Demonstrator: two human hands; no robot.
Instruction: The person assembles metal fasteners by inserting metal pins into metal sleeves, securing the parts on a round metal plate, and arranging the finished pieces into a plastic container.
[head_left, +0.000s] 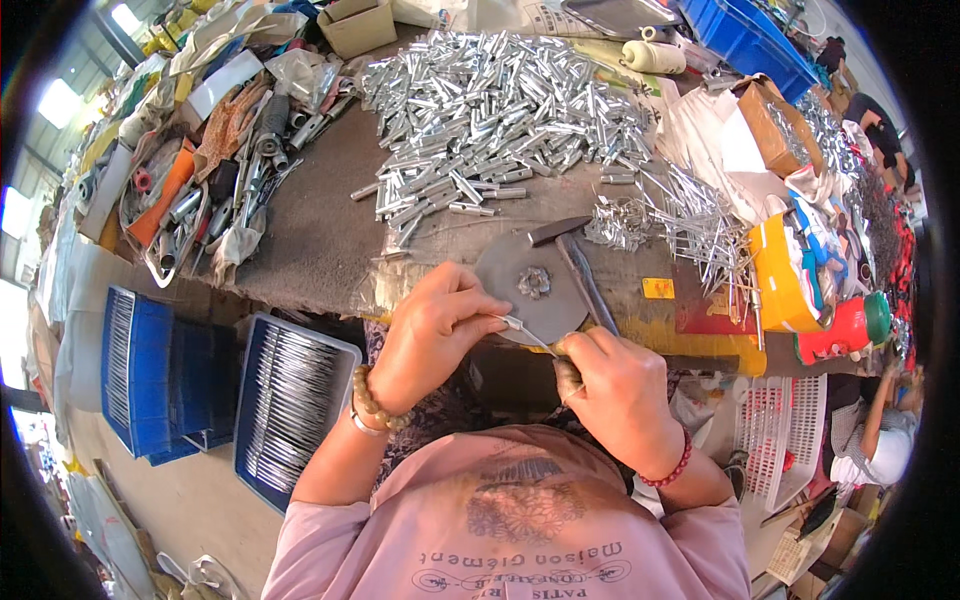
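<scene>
My left hand (435, 325) pinches a short silver metal tube (513, 322) between thumb and fingertips. A thin metal rod (538, 343) runs from that tube to my right hand (615, 395), whose curled fingers grip its other end. Whether the rod's tip sits inside the tube or only touches it, I cannot tell. Both hands are over the bench's near edge, in front of a round grey metal disc (505, 265) with a rough patch at its centre. A hammer (588, 285) lies across the disc's right side, its head pointing away from me.
Silver tubes (510, 110) form a big heap farther back. Thin rods (705, 225) and small metal pieces (618, 222) lie right. Tools (225, 185) crowd the left. Below stand blue crates (245, 395) of metal rods. A yellow box (780, 275) and red-green bottle (845, 330) stand right.
</scene>
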